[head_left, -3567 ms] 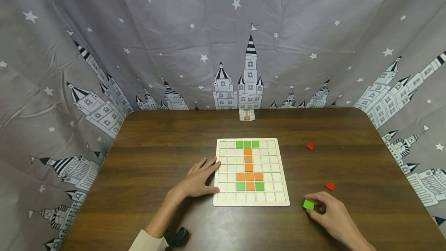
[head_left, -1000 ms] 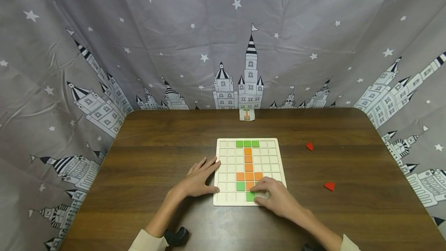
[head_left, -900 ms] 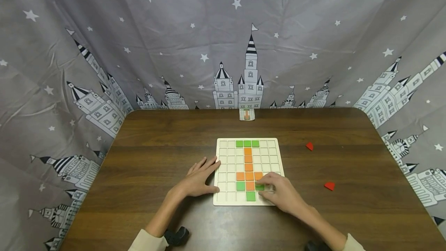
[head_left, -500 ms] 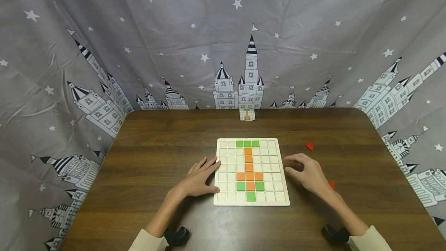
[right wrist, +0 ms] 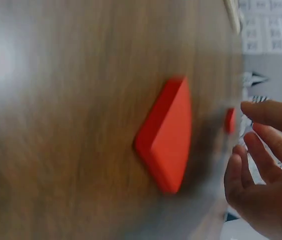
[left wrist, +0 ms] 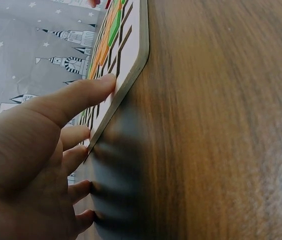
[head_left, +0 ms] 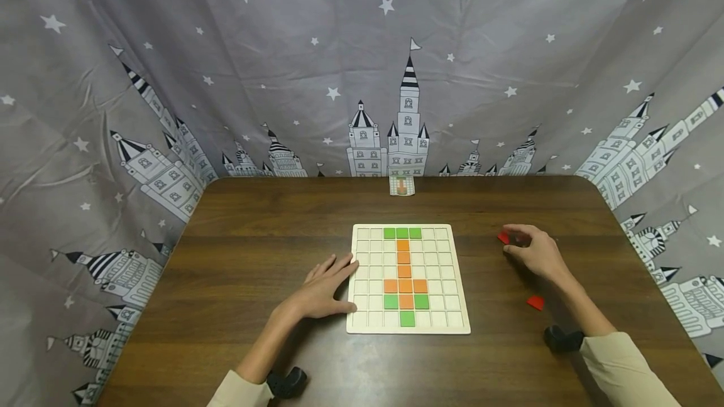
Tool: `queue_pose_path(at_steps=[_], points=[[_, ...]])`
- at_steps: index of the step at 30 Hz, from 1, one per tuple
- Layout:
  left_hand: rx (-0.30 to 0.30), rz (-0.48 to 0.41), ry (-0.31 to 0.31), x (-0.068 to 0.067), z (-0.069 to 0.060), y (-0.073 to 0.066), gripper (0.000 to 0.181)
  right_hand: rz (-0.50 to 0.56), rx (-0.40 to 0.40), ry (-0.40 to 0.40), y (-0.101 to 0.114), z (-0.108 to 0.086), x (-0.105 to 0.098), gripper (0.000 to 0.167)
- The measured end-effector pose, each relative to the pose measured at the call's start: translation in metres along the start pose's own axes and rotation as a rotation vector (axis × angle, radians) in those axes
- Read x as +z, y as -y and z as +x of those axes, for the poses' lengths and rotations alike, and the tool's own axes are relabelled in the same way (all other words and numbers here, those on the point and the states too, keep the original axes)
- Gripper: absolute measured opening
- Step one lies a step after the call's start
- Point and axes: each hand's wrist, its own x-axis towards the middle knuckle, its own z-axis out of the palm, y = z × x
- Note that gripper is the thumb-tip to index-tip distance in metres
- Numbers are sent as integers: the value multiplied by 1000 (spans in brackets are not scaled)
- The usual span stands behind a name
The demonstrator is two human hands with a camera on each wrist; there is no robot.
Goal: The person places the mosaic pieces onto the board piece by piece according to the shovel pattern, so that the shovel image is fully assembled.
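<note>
A cream grid board (head_left: 370, 269) lies on the table, with orange and green square blocks set in its cells. My left hand (head_left: 321, 292) rests at the board's left edge, fingers spread and thumb touching the rim in the left wrist view. To the right of the board, my right hand (head_left: 534, 251) hovers by the far red quarter-circle block (head_left: 502, 238). Its thumb and fingers are apart, with no block held between them in the right wrist view. A second red quarter-circle block (head_left: 535, 302) lies nearer, large in the right wrist view.
A small card with a printed grid pattern (head_left: 401, 186) stands at the table's back edge against a grey castle curtain (head_left: 271, 68). Bare wooden table (head_left: 254, 237) extends to the left of the board.
The right hand has set a green block in the board's bottom row and let go. It has since moved right and away to the far red block. The left hand has stayed put.
</note>
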Motion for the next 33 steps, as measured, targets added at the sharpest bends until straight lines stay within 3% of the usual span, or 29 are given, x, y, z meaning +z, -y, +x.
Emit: queue_pose_path(at_steps=[5,19,33], points=[[5,3,2,-1,1,0,84,-17,29,55,-12,11,-1,48],[-2,3,5,-2,0,-2,84,-53,28,93,-22,23,-3,41],[0,0,7,-2,0,-2,84,-45,41,-17,-17,13,4,41]])
